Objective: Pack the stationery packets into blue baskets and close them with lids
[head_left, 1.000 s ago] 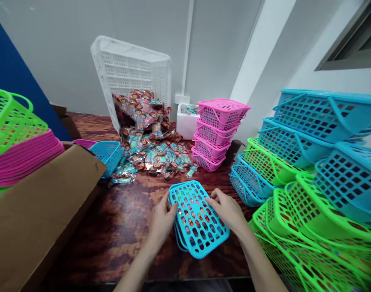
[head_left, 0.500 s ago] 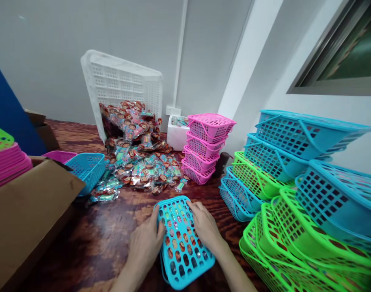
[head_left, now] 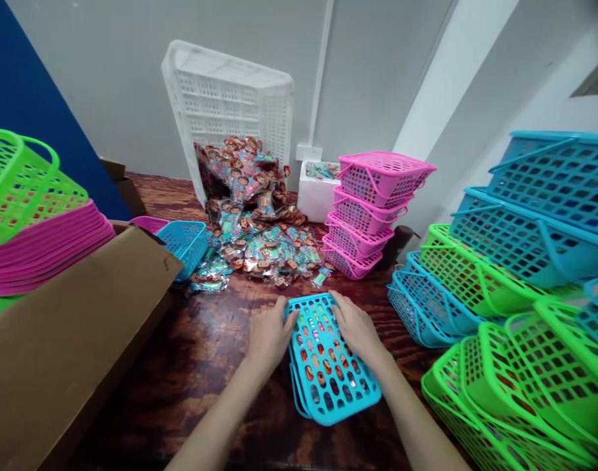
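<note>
Left hand (head_left: 269,335) and right hand (head_left: 356,329) rest flat on a lidded blue basket (head_left: 328,363) on the wooden table (head_left: 201,353). Snack packets (head_left: 260,242) spill from a tilted white crate (head_left: 230,104) behind it.

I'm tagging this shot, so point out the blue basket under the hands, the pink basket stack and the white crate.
blue basket (head_left: 328,373): head view, middle of its lid.
pink basket stack (head_left: 362,212): head view, a middle basket's side.
white crate (head_left: 230,98): head view, its tipped lattice wall.
</note>
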`<state>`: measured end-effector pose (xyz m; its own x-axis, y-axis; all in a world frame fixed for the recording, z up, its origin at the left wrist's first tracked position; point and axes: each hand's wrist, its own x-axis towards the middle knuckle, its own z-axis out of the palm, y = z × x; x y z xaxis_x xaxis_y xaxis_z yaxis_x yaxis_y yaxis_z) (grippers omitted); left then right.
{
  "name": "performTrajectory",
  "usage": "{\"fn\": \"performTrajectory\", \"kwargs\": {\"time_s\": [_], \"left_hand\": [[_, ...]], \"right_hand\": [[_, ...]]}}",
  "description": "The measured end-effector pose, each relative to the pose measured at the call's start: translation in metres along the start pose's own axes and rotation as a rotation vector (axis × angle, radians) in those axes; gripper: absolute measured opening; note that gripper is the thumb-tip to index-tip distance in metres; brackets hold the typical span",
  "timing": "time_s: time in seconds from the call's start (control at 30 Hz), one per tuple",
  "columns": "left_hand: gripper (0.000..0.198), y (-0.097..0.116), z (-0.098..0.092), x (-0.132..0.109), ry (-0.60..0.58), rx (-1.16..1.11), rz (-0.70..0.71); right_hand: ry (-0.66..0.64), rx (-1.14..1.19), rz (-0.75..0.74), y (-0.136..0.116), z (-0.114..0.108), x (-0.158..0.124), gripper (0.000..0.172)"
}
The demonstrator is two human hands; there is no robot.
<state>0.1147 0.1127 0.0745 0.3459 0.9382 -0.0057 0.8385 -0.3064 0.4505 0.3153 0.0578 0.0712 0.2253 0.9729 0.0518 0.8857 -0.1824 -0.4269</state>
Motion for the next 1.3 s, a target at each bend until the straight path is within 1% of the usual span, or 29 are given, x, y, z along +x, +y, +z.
{"fn": "performTrajectory", "kwargs": {"time_s": [0.1,0.17,0.37,0.47,0.57,0.7,0.9,1.0,1.07,1.17,1.3], "left_hand": [[0.022,0.0,-0.002,0.013,-0.006,0.025,-0.016],[0.023,-0.001,-0.003,0.017,-0.019,0.012,-0.017],[0.028,-0.004,-0.001,0.028,-0.07,-0.038,0.021],[0.029,-0.005,0.001,0.038,-0.068,0.007,0.031],[0.031,-0.003,0.0,0.042,-0.071,0.078,0.058],[0.032,-0.002,0.0,0.042,-0.046,0.147,0.053],[0.032,-0.004,0.006,0.041,0.042,0.191,0.071],[0.032,-0.004,0.008,0.041,0.046,0.2,0.057],[0.031,-0.005,0.008,0.043,0.029,0.172,0.032],[0.027,-0.007,0.007,0.045,-0.009,0.06,-0.018],[0.026,-0.012,0.007,0.051,-0.05,-0.084,-0.049]], "right_hand": [[0.006,-0.028,0.024,-0.002,-0.001,0.01,0.037],[-0.001,-0.072,0.045,-0.003,-0.001,0.015,0.033],[0.021,-0.168,0.072,-0.007,0.0,0.022,0.037],[0.054,-0.191,0.085,-0.005,0.001,0.03,0.032],[0.076,-0.185,0.073,-0.004,0.0,0.038,0.026],[0.084,-0.162,0.063,-0.004,0.002,0.046,0.023],[0.13,-0.157,0.038,-0.004,0.006,0.044,0.023],[0.141,-0.149,0.029,-0.004,0.007,0.045,0.023],[0.134,-0.143,0.029,-0.005,0.008,0.048,0.023],[0.116,-0.139,0.041,-0.005,0.01,0.051,0.022],[0.093,-0.14,0.073,-0.002,0.011,0.054,0.027]]}}
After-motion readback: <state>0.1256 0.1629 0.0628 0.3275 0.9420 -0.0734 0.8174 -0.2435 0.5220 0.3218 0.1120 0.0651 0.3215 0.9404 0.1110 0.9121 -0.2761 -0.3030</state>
